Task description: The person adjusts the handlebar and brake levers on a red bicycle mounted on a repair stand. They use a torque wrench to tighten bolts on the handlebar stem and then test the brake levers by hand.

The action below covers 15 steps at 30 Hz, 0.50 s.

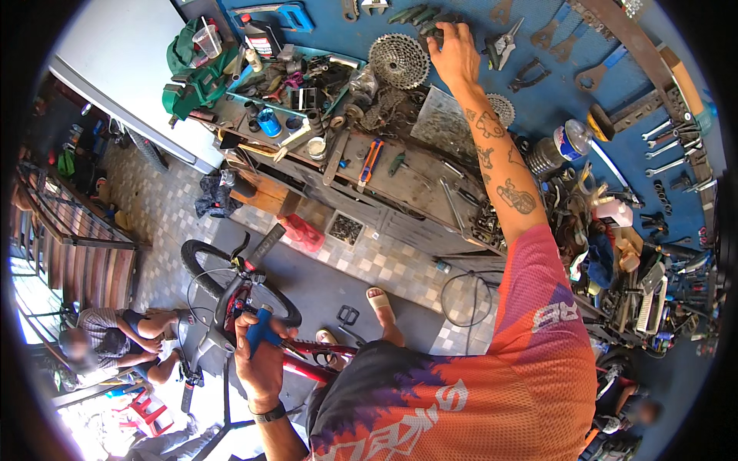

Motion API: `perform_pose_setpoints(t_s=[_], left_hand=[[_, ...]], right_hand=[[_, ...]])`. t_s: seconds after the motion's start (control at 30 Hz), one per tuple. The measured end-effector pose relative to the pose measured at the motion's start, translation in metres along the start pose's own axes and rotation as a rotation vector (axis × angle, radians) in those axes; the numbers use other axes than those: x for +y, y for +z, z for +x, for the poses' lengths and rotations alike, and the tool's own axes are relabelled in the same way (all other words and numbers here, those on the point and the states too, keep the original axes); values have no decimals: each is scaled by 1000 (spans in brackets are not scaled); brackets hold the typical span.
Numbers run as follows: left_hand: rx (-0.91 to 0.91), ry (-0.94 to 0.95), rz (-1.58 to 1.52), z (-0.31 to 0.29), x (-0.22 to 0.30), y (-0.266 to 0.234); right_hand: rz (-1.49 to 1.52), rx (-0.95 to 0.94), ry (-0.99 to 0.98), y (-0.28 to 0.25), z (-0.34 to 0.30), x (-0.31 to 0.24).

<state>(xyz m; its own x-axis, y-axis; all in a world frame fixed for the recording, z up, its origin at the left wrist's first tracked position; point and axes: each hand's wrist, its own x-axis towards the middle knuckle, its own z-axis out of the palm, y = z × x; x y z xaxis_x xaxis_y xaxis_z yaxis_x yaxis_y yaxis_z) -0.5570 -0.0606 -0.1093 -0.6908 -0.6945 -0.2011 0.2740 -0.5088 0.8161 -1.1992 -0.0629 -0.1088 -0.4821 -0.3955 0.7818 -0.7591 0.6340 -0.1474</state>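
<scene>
My left hand (pixel 261 361), with a dark band at its wrist, is closed around a blue-handled tool (pixel 264 329); the tool's working end is hidden. Just beyond it is the bike's handlebar (pixel 219 334), on a bicycle with a red frame (pixel 304 367). My tattooed right arm stretches over the bench to the blue tool board. There my right hand (pixel 455 58) has its fingers bent against a row of dark handles (pixel 419 17); exactly what they grip is unclear. Beside that hand hang a large cassette (pixel 399 61) and grey-and-black cutters (pixel 503 46).
The workbench (pixel 361 165) carries an orange-and-blue cutter knife (pixel 370 163), a blue can (pixel 269 123) and a parts tray (pixel 338 69). Wrenches (pixel 665 146) hang at right. A red bag (pixel 302 233) lies on the tiled floor. A seated person (pixel 115 338) is at left.
</scene>
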Motion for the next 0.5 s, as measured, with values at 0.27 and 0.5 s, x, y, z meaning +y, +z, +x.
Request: perform_pose_setpoints(t_s=[0.27,0.5], left_hand=[[41,-62,-325,-12,-3,-1],[-11,-25,-621,-18,-2,-14]], right_hand=[[-157,-98,35,19,47,-3],[-422,-405,66,68,101,22]])
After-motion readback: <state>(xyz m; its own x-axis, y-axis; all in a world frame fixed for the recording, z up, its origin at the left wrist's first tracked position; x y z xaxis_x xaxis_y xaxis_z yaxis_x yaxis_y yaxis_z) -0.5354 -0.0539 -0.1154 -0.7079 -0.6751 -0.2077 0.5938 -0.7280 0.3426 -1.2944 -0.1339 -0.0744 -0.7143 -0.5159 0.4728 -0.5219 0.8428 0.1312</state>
